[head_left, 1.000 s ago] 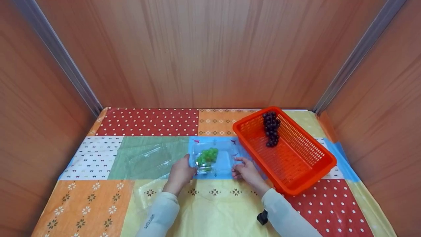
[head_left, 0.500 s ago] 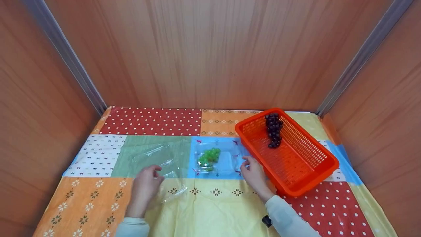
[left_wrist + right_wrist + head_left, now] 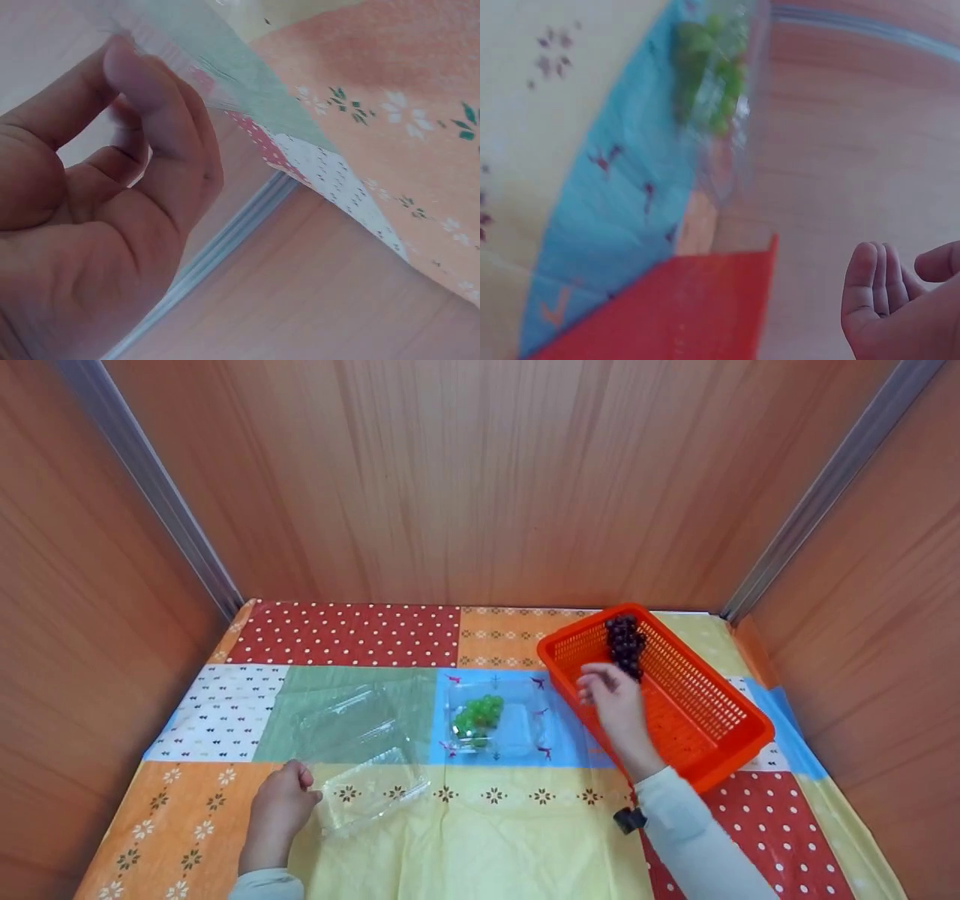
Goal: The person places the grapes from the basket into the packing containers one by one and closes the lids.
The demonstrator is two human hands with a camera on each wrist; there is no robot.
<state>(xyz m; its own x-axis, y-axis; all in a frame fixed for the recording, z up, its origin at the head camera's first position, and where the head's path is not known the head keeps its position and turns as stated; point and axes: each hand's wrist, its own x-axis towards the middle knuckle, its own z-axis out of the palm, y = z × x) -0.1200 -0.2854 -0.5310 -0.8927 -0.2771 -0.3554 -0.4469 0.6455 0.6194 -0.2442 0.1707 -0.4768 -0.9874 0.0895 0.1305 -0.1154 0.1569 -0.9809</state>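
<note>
My right hand (image 3: 616, 703) is over the left side of the orange plastic basket (image 3: 720, 765), near a bunch of dark grapes (image 3: 625, 641) inside. Its fingers (image 3: 861, 281) are loosely bent around nothing in the right wrist view. A bunch of green grapes (image 3: 478, 716) lies in the left part of a clear plastic container (image 3: 517, 727) on the blue patch. Just left of another clear plastic container (image 3: 367, 769), which looks opened out, is my left hand (image 3: 281, 806). The thumb and index fingertips nearly meet in the left wrist view, with nothing seen held (image 3: 124, 150).
A patchwork cloth (image 3: 480, 847) covers the table. Wood-grain panels (image 3: 480, 487) enclose it at the back and both sides, with metal strips (image 3: 161, 502) in the corners. A small black object (image 3: 628, 820) is by the right sleeve.
My left hand has left the green grapes' container and moved left and nearer, past the other clear container. My right hand has moved from that container's right side up over the basket.
</note>
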